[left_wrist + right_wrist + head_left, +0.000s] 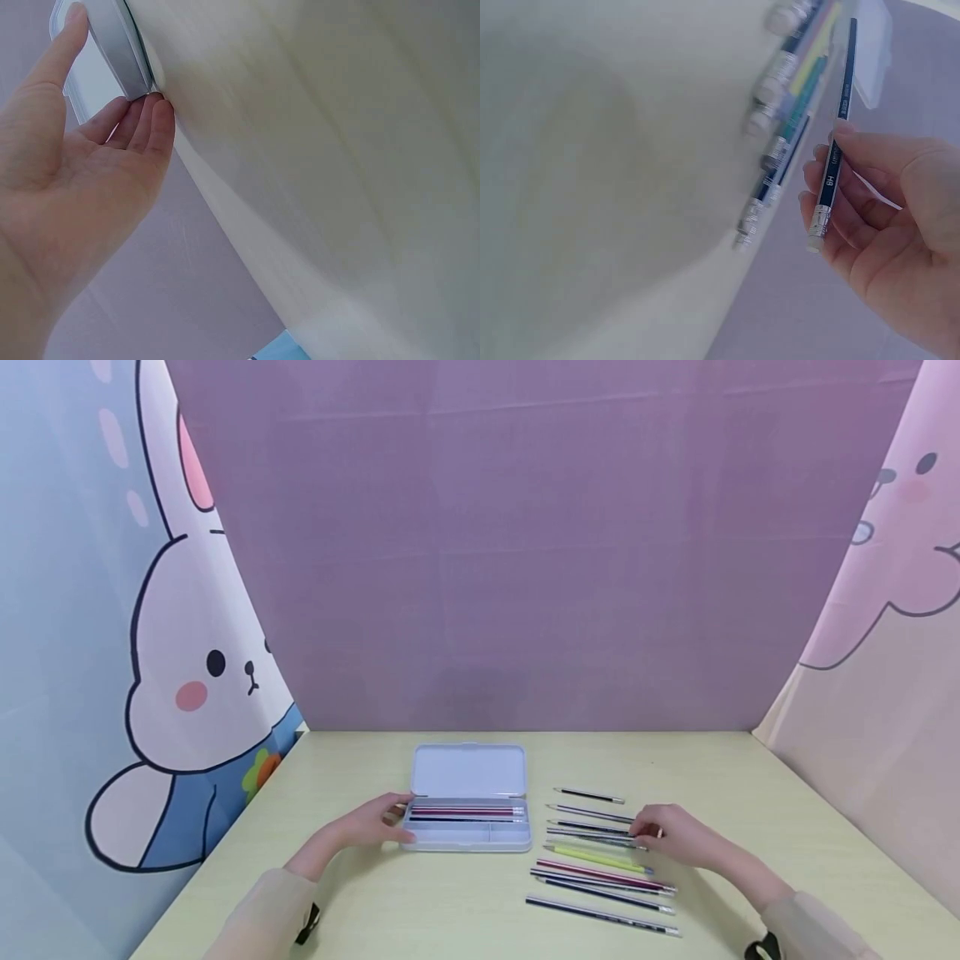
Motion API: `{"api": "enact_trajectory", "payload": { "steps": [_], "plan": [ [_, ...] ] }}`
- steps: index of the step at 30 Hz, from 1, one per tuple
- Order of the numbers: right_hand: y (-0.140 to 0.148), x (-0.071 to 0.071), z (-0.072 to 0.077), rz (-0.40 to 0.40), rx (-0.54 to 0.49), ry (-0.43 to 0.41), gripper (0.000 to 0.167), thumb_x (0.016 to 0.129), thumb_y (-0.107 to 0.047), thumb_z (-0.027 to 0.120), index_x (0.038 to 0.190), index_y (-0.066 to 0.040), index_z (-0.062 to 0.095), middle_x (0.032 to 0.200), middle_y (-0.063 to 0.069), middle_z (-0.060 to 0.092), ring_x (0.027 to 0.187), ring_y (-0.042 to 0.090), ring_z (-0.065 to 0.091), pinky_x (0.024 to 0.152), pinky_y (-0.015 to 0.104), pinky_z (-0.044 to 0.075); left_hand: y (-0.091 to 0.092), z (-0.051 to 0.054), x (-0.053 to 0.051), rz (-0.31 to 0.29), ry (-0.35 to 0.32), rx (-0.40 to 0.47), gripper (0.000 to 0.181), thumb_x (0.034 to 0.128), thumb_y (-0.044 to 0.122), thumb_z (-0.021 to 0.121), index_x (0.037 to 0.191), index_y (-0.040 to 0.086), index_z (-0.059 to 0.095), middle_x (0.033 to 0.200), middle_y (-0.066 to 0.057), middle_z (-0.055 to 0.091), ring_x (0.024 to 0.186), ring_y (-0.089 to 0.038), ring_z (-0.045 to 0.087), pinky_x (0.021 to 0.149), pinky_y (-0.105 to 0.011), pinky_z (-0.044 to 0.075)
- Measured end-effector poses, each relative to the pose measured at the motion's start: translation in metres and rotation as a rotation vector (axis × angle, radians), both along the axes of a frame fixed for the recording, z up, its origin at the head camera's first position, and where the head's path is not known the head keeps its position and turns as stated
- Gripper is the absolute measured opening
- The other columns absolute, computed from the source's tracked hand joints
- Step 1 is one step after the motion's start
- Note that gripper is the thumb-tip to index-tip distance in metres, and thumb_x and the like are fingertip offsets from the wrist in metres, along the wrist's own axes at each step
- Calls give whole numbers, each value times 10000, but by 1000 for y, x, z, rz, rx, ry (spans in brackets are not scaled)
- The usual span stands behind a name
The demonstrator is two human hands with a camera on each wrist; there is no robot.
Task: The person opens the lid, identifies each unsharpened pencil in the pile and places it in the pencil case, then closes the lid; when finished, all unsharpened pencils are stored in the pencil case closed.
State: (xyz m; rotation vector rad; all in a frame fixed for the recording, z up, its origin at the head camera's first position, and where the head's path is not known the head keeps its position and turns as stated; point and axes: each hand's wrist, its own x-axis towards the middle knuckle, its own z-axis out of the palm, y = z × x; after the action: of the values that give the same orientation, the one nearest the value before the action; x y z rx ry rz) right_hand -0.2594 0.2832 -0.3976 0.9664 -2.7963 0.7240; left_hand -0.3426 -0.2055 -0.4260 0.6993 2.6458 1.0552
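A white pencil case (450, 834) lies with its lid (468, 770) raised at the back; several dark and maroon pencils (465, 812) rest in its rear compartment. My left hand (366, 821) grips the case's left end, the thumb apart from the fingers across that end, as the left wrist view of the case (112, 52) also shows. Over the row of loose pencils, my right hand (681, 837) is at their right ends. Between thumb and fingers it pinches a dark HB pencil (830, 180) with a white eraser, raised off the table in the right wrist view.
Loose pencils lie in a column right of the case, among them a yellow one (600, 858), a maroon one (592, 872) and a short dark one (588, 795) at the back. A purple cloth (525, 568) hangs behind the pale table (360, 910).
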Motion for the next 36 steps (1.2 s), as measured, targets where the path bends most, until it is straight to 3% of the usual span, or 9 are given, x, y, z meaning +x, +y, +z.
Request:
{"api": "enact_trajectory", "payload": {
  "steps": [11,20,30,36],
  "plan": [
    [-13,-8,19,-25,-26,97,74,868,-61,639,921,-55,691,816,-13,614,687,4,538,565,195,493,-1,0,2,21,-16,-10,780,795,292,750,1397,-31,372,1339,-199,476,1167,-350,496,987,-490,443],
    [-35,-27,25,-85,-18,90,102,892,-113,624,950,-60,690,815,-52,607,710,5,528,603,201,493,-1,0,2,32,-21,-6,785,790,296,754,1399,-21,374,1339,-193,479,1170,-346,495,993,-497,435],
    [-65,-43,30,-72,-51,92,125,905,-139,614,979,-75,693,830,-48,615,721,23,542,616,199,496,-2,-1,0,-5,-6,15,804,783,322,757,1391,-40,375,1340,-206,475,1169,-350,497,990,-485,442],
    [-84,-53,32,-69,-71,83,118,900,-134,622,970,-84,703,838,-42,627,720,29,546,623,190,502,-1,2,3,20,-22,4,793,787,304,756,1398,-24,373,1343,-195,474,1175,-349,491,995,-493,436]
  ]
}}
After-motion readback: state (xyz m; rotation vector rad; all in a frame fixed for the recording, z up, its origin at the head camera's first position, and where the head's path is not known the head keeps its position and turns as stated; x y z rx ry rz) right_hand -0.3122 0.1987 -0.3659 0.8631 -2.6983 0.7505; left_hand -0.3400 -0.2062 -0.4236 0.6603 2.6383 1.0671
